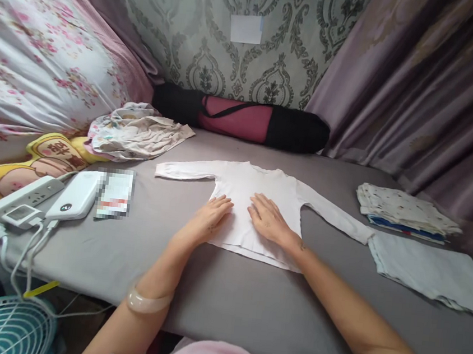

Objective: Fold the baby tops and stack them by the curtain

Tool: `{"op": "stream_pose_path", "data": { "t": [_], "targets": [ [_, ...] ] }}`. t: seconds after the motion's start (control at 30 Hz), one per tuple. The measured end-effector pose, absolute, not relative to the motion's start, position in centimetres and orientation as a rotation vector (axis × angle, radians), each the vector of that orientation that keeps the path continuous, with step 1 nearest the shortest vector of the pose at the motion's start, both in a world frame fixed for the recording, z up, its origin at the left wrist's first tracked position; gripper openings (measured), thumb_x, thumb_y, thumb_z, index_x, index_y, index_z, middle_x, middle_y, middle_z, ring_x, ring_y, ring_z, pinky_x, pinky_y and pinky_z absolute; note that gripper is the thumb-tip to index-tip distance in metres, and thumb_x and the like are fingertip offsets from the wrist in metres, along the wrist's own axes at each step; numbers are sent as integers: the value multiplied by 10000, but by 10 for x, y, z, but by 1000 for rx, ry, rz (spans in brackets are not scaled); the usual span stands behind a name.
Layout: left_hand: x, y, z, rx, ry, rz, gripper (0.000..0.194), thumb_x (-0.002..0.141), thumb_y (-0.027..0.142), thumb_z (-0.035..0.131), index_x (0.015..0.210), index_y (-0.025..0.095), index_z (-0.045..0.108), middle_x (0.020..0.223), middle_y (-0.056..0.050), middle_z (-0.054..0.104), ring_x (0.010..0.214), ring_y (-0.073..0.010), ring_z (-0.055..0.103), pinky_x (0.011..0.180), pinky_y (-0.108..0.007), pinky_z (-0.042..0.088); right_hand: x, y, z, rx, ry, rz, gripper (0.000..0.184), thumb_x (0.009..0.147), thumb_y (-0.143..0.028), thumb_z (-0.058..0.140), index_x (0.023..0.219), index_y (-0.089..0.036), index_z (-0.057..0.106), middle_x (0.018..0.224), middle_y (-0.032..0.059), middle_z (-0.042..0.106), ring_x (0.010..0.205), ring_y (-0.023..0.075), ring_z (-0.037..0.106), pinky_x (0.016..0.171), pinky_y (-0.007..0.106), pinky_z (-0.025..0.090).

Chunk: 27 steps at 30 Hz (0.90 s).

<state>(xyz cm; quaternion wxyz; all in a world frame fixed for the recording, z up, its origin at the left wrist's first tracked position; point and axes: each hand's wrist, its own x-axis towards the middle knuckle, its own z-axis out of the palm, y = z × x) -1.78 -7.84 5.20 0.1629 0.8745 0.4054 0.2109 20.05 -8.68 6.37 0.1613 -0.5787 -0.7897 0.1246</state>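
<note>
A small white long-sleeved shirt (256, 187) lies spread flat on the grey bed sheet (224, 294), sleeves stretched out to both sides. My left hand (211, 215) rests flat on the shirt's lower left part, fingers stretched out. My right hand (268, 218) lies flat on the shirt's middle, fingers also extended. Neither hand holds anything. A pale bangle (147, 301) sits on my left wrist.
Folded clothes (405, 213) and a pale folded cloth (433, 272) lie at the right. A crumpled garment pile (137, 131), a yellow plush cushion (30, 164), a white power bank (74, 196) and power strip (9, 201) are at the left. A black-and-pink roll bag (242, 118) lies against the wall. A teal fan (1, 326) stands below the bed edge.
</note>
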Motion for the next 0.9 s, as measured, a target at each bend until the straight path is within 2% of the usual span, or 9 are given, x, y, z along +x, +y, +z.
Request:
{"op": "stream_pose_path", "data": {
  "t": [0.1, 0.23, 0.37, 0.5, 0.73, 0.9],
  "targets": [
    [0, -85, 49, 2592, 1235, 350, 535, 981, 472, 330, 1375, 140, 475, 1497, -151, 400, 1431, -300, 269, 1170, -495, 200, 229, -85, 53, -1844, -2376, 329, 576, 995, -431, 261, 1495, -150, 320, 1587, 142, 188, 1467, 289, 101, 1161, 545, 88],
    [5, -92, 55, 2548, 1334, 112, 705, 923, 645, 335, 1474, 206, 350, 1575, -126, 241, 1463, -318, 153, 1169, -532, 142, 241, -105, 53, -1834, -2492, 368, 610, 995, -481, 221, 1534, -195, 213, 1607, 103, 98, 1473, 270, 33, 1164, 557, 36],
    [-6, -93, 59, 2530, 1273, 20, 802, 894, 711, 296, 1514, 204, 265, 1597, -118, 144, 1477, -297, 57, 1180, -506, 74, 247, -131, 57, -1778, -2553, 389, 609, 995, -494, 224, 1536, -214, 209, 1609, 90, 82, 1473, 272, 16, 1162, 568, 24],
    [-19, -88, 53, 2547, 1199, 15, 827, 874, 742, 280, 1528, 239, 217, 1606, -68, 92, 1480, -276, 42, 1188, -467, 39, 258, -152, 58, -1716, -2572, 417, 586, 1000, -483, 229, 1528, -227, 241, 1605, 87, 117, 1472, 272, 46, 1165, 569, 45],
    [-25, -82, 49, 2538, 1197, -26, 872, 841, 770, 317, 1530, 247, 208, 1604, -43, 84, 1481, -274, 55, 1193, -459, 39, 274, -186, 63, -1641, -2558, 468, 549, 1018, -434, 220, 1517, -213, 277, 1597, 76, 156, 1472, 214, 78, 1195, 479, 73],
    [-25, -82, 51, 2534, 1177, -49, 862, 843, 762, 324, 1531, 256, 202, 1603, -32, 74, 1480, -276, 46, 1194, -460, 46, 287, -209, 70, -1592, -2466, 656, 527, 1015, -425, 272, 1514, -254, 281, 1595, 37, 169, 1469, 200, 100, 1204, 446, 82]
  ]
}}
